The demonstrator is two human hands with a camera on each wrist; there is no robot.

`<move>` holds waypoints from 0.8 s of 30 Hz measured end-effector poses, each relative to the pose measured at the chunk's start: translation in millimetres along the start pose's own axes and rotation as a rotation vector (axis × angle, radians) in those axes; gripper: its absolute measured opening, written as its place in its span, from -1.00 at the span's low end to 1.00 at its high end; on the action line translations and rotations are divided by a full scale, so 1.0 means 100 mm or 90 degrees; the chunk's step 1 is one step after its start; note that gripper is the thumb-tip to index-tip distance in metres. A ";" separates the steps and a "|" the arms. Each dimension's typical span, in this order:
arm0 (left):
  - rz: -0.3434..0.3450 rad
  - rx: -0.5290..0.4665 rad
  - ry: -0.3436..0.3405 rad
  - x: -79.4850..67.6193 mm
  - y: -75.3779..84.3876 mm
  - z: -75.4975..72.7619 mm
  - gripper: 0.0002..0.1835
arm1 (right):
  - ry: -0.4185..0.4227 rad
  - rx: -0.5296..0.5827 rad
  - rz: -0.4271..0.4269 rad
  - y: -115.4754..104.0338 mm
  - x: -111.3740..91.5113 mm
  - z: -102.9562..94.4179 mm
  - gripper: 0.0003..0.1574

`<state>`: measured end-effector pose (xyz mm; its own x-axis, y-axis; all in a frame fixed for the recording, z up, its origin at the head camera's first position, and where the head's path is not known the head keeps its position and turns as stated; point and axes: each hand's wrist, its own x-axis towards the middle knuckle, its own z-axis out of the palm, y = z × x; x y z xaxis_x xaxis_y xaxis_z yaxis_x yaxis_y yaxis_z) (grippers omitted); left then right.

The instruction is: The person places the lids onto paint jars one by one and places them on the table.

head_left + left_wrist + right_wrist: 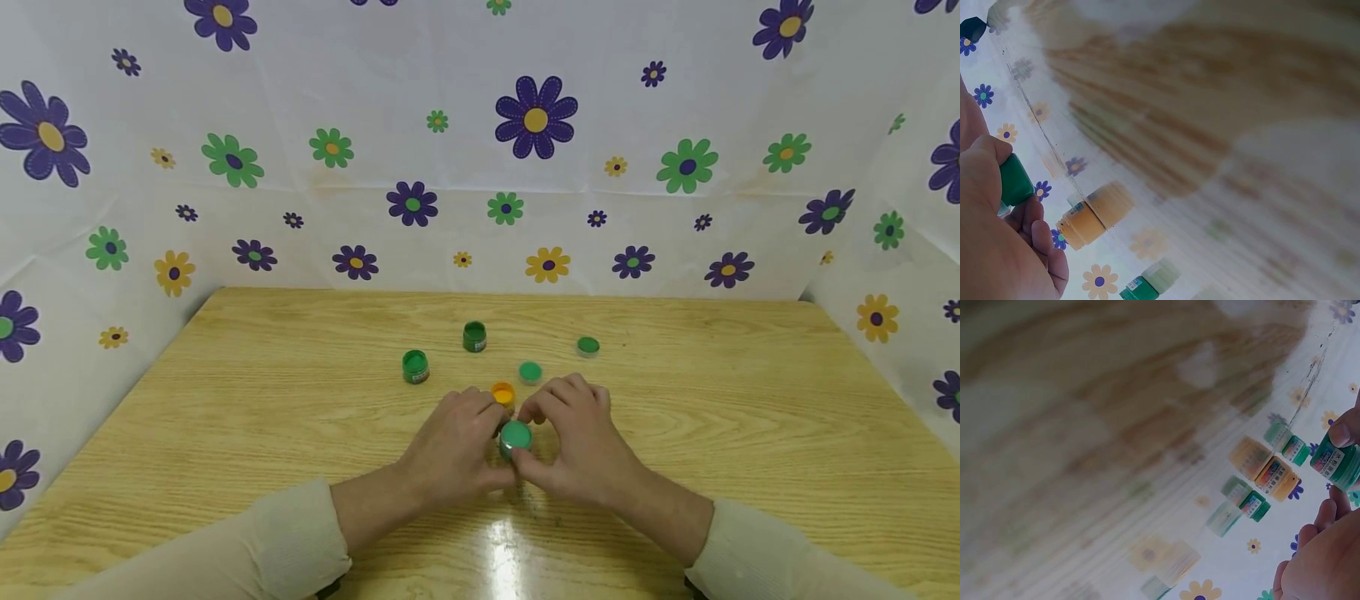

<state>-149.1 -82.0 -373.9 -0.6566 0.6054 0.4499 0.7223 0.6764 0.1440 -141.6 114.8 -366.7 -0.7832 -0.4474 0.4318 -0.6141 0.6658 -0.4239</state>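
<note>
Both hands hold a small green paint jar (515, 440) between them, just above the table near its middle. Its pale green top faces up in the head view. My left hand (459, 442) grips it from the left with curled fingers. From the other side my right hand (583, 442) pinches it, thumb in front and fingertips behind. The right wrist view shows a printed label on the held green jar (1330, 461). Right behind the hands stands an orange paint jar (503, 393), partly hidden by the left fingers.
Two green paint jars, a nearer one (416, 367) and a farther one (474, 337), stand uncovered behind the hands. Two round green-tinted lids, one (530, 372) nearer and one (588, 346) farther right, lie on the wooden table (262, 417). A flower-print cloth (450, 158) hangs behind.
</note>
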 end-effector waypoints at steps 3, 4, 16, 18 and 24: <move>-0.001 0.001 0.001 0.00 0.00 0.00 -0.59 | 0.001 -0.006 0.004 0.00 0.00 0.00 -0.74; 0.000 0.001 0.002 0.00 0.00 0.00 -0.59 | 0.001 -0.008 0.006 0.00 0.00 0.00 -0.73; -0.011 -0.002 -0.006 0.00 0.01 -0.01 -0.57 | -0.008 -0.010 0.028 -0.01 0.00 -0.01 -0.64; -0.012 -0.003 -0.003 0.00 0.01 -0.01 -0.59 | -0.009 0.001 0.029 -0.01 0.00 -0.02 -0.62; -0.008 -0.011 0.008 0.01 0.01 0.00 -0.68 | -0.006 0.025 -0.006 0.02 0.00 -0.02 -0.61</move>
<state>-149.2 -80.7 -372.7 -0.6624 0.5921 0.4590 0.7182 0.6761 0.1645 -142.7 116.9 -365.5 -0.7783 -0.4591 0.4283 -0.6244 0.6375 -0.4513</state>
